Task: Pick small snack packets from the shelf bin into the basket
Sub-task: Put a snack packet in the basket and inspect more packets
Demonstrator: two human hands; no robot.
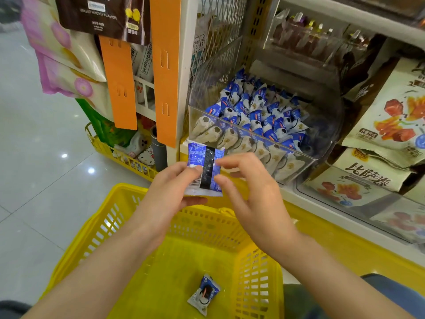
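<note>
Your left grip (170, 187) pinches a blue snack packet (204, 166) above the far rim of the yellow basket (92, 226), and your right grip (255, 199) is wide and holds nothing, right beside it. This looks like the drop step, so next let go over the basket. Another packet (204, 294) lies inside already, and the clear shelf bin (326, 134) holds many more.
</note>
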